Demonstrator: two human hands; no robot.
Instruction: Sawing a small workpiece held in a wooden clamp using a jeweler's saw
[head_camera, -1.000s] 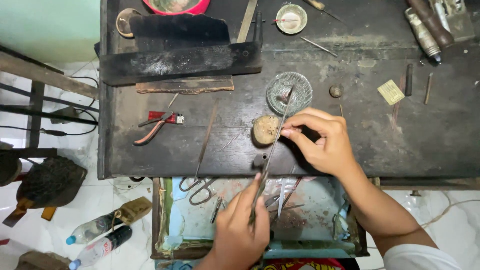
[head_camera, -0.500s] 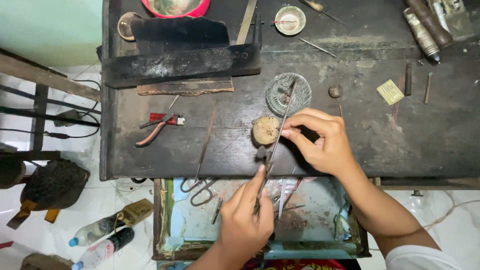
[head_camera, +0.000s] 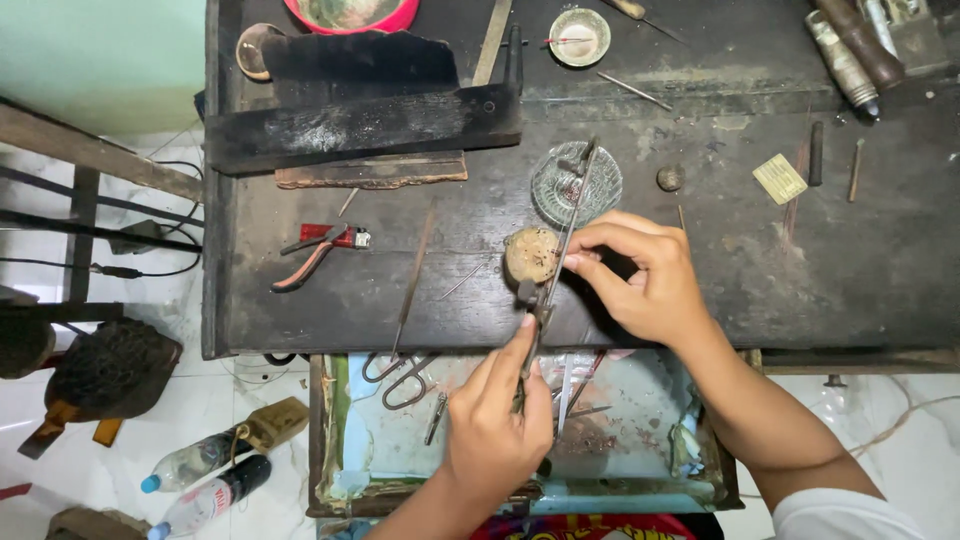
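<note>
My left hand (head_camera: 495, 425) grips the near end of a long thin metal tool (head_camera: 568, 225), index finger stretched along it. The tool slants away from me across the bench edge, and its far tip lies over a round glass dish (head_camera: 580, 185). My right hand (head_camera: 645, 275) rests on the dark wooden bench (head_camera: 850, 280), its fingertips pinching the tool's shaft right beside a round tan block (head_camera: 530, 253). Whatever small piece may sit under those fingertips is hidden.
Red-handled pliers (head_camera: 320, 250) lie left on the bench, with a black wooden block (head_camera: 360, 125) behind them. An open drawer tray (head_camera: 640, 440) below the bench holds scissors (head_camera: 395, 380) and scraps. A small metal bowl (head_camera: 580, 37) stands at the back. Bottles (head_camera: 200, 475) lie on the floor.
My left hand has slid a little forward toward the bench, pushing the thin tool farther over the glass dish. My right hand has stayed in place.
</note>
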